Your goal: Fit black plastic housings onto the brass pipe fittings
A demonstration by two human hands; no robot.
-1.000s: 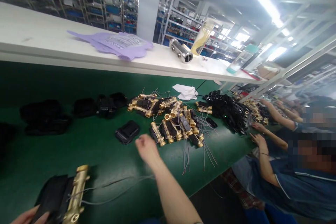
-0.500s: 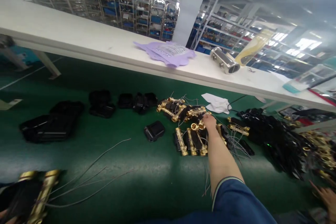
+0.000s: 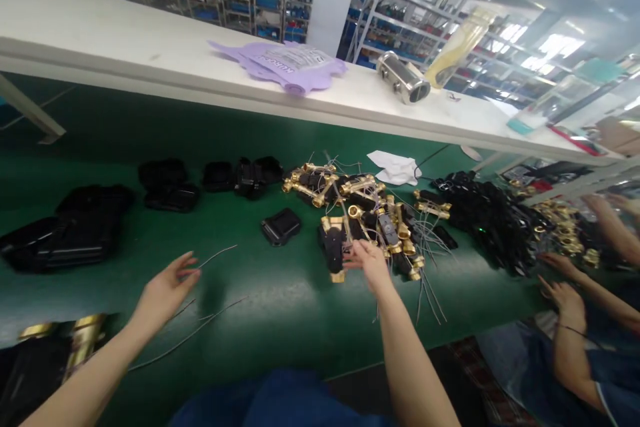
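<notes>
My left hand (image 3: 167,287) is over the green table at left, fingers apart and holding nothing. Thin grey wires (image 3: 193,330) run close to it. Behind its forearm, in the lower left corner, lie brass pipe fittings (image 3: 83,340) with black parts. My right hand (image 3: 369,261) has its fingers curled at the right side of a brass pipe fitting with a black body (image 3: 333,247), at the front of a pile. More brass fittings with grey wires (image 3: 400,233) lie just beyond that hand. A single black plastic case (image 3: 281,225) sits between my hands, farther back.
Black cases (image 3: 80,227) stand along the left and back of the table. A white shelf (image 3: 165,60) crosses behind, bearing a purple bag (image 3: 290,65) and a metal cylinder (image 3: 404,77). At right are a black heap (image 3: 493,220) and co-workers' hands (image 3: 565,297).
My left hand has come out from the lower left corner, fingers apart. My right hand has drawn back and left from the pile; the front fittings are rearranged. The camera view has shifted.
</notes>
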